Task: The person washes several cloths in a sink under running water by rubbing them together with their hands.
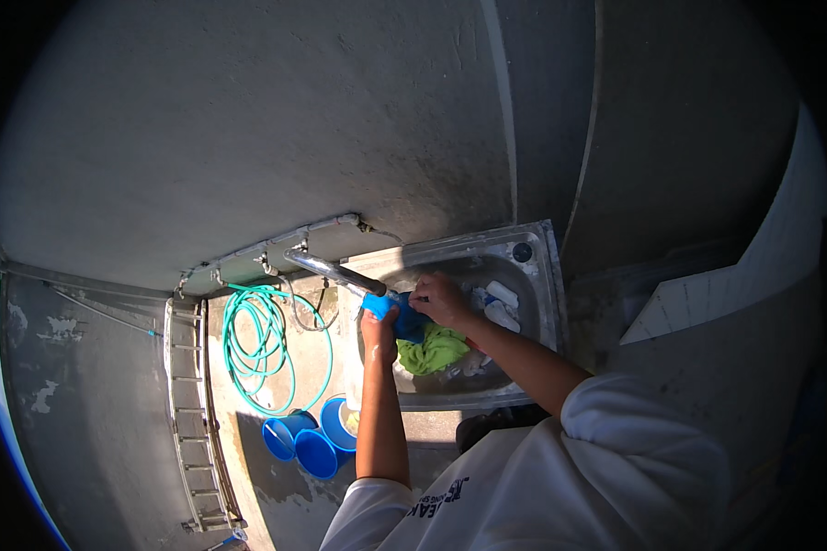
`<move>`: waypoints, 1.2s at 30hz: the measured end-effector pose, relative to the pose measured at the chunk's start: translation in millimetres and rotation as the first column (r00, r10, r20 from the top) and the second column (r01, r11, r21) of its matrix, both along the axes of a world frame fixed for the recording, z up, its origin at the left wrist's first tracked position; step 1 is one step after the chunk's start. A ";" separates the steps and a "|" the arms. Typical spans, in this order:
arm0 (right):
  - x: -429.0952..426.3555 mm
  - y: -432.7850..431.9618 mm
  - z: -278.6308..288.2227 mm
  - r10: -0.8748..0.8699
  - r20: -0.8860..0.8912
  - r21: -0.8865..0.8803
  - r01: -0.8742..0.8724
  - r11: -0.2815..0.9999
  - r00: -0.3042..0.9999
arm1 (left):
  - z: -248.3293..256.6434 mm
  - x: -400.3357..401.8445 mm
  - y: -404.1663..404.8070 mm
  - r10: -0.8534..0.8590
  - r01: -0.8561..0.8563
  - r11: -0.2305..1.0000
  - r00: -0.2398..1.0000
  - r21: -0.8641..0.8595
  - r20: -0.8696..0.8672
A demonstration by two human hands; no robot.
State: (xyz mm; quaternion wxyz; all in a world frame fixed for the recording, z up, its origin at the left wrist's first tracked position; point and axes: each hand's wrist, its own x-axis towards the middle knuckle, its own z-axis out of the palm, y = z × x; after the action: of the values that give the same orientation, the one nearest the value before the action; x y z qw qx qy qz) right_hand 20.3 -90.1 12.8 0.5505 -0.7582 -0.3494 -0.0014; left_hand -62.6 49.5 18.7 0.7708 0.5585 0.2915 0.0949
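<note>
A blue cloth (408, 318) is stretched between my hands under the end of a metal faucet pipe (338, 273), above a stainless steel sink (534, 303). My left hand (379, 333) grips the cloth's near left side, thumb on top. At its right end my right hand (440, 299) pinches the cloth with bent fingers. Below the blue cloth, a bunched lime-green cloth (433, 351) lies in the basin. White bottle-like items (502, 304) lie in the basin to the right of my right hand, and my right forearm hides part of the basin.
A coiled green hose (255, 344) lies left of the sink, below wall pipes (282, 237). Blue buckets (315, 453) stand on the floor near my left forearm. Farther left, a ladder (191, 413) lies along the wall. A dark round drain (522, 252) shows in the sink's far right corner.
</note>
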 end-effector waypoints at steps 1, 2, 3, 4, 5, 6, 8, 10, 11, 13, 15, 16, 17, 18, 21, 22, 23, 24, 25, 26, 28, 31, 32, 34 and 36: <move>-0.6 0.4 1.7 -0.009 0.004 -0.027 0.009 1.000 1.000 | -1.7 -0.4 0.2 0.003 -0.003 1.000 1.000 0.021 0.007; -1.0 0.7 3.4 -0.010 0.004 -0.043 0.010 0.999 1.000 | -2.7 -0.7 -0.1 0.005 -0.005 0.999 1.000 0.042 0.015; -1.5 0.6 3.9 -0.012 0.004 -0.059 0.012 0.998 1.000 | -3.9 -1.0 -0.1 0.007 -0.008 0.998 1.000 0.062 0.022; -1.9 0.7 4.4 -0.014 0.003 -0.075 0.014 0.997 1.000 | -4.7 -1.3 0.6 -0.005 0.004 0.998 1.000 0.059 0.026; -2.0 1.0 5.0 -0.009 0.018 -0.079 0.010 0.997 1.000 | -5.3 -1.8 1.5 -0.017 0.015 0.998 0.999 0.058 0.031; -1.3 0.3 4.9 -0.006 0.032 -0.086 0.009 0.996 0.999 | -4.5 -0.8 0.0 -0.032 0.030 0.998 0.999 0.053 0.035; -1.1 0.4 5.0 -0.013 0.053 -0.116 0.019 0.993 0.999 | -3.4 0.1 -4.0 -0.030 0.029 0.998 0.999 0.052 0.019; -3.5 6.1 8.6 -0.021 0.068 -0.154 0.031 0.988 0.997 | -5.3 -2.5 -3.3 -0.025 0.024 0.999 0.999 0.038 0.026; -4.5 8.1 10.2 -0.089 -0.003 -0.166 0.088 0.982 0.996 | -6.5 -3.4 -2.8 -0.025 0.024 1.000 0.999 0.021 0.041; -3.7 9.8 7.9 -0.235 -0.139 -0.206 0.204 0.957 0.962 | -3.7 -3.0 -6.2 -0.003 0.002 1.000 0.998 0.024 0.059; 12.8 -3.7 -10.6 -0.281 -0.191 -0.222 0.238 0.946 0.940 | 2.5 -2.2 -10.6 0.043 -0.048 0.997 0.997 0.065 0.069; 19.8 -8.4 -14.8 -0.301 -0.217 -0.230 0.251 0.940 0.928 | 4.2 -2.1 -9.8 0.030 -0.034 0.998 0.996 0.057 0.080; 23.6 -8.1 -18.2 -0.358 -0.215 -0.268 0.297 0.916 0.909 | 6.4 -1.3 -8.2 0.016 -0.020 0.999 0.996 0.049 0.092; 25.0 -7.9 -20.1 -0.410 -0.212 -0.308 0.338 0.889 0.887 | 7.5 -2.3 -7.8 0.005 -0.009 0.999 0.995 0.039 0.100; 26.0 -12.6 -26.4 -0.404 -0.184 -0.426 0.298 0.854 0.896 | 9.2 -0.9 -11.1 -0.003 -0.001 0.997 0.998 0.071 0.056; 27.4 -15.1 -28.8 -0.375 -0.173 -0.464 0.260 0.847 0.911 | 9.8 -0.7 -13.1 -0.005 0.000 0.996 0.998 0.093 0.061; 26.6 -18.6 -31.3 -0.371 -0.155 -0.478 0.259 0.840 0.916 | 10.2 -0.8 -15.8 -0.008 0.001 0.993 0.998 0.115 0.066; 22.5 -22.5 -31.0 -0.366 -0.140 -0.492 0.256 0.832 0.920 | 11.4 -1.0 -17.5 -0.011 0.001 0.991 0.998 0.137 0.068; 18.8 -24.8 -30.4 -0.361 -0.124 -0.507 0.253 0.824 0.924 | 12.9 -0.8 -18.5 -0.005 -0.003 0.991 0.998 0.133 0.058; 16.5 -24.6 -29.5 -0.311 -0.086 -0.437 0.245 0.865 0.946 | 14.6 -1.0 -19.4 0.001 -0.007 0.992 0.999 0.130 0.047; 14.0 -26.5 -27.8 -0.226 -0.032 -0.314 0.205 0.927 0.974 | 21.7 2.8 -26.7 -0.002 -0.002 0.992 1.000 0.128 0.027; 6.6 -18.6 -2.3 -0.068 -0.054 -0.168 0.058 0.984 0.996 | 25.2 3.0 -26.8 -0.009 0.005 0.989 1.000 0.145 0.026; 3.5 -13.6 1.9 -0.040 -0.027 -0.117 0.037 0.992 0.999 | 21.4 1.8 -23.6 -0.020 0.013 0.988 0.999 0.151 0.046; 0.2 -9.1 4.1 -0.002 0.029 -0.021 0.002 1.000 1.000 | 20.2 3.3 -24.1 -0.044 0.033 0.986 0.997 0.162 0.065; -0.6 -7.0 6.0 -0.023 0.087 -0.035 0.026 0.999 0.996 | 19.3 3.1 -24.2 -0.056 0.043 0.983 0.996 0.177 0.064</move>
State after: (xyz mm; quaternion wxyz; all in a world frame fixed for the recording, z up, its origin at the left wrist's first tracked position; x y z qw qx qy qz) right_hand 19.7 -97.1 18.8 0.5210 -0.7715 -0.3635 -0.0348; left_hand -59.6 25.4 37.9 0.7303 0.6277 0.2413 0.1203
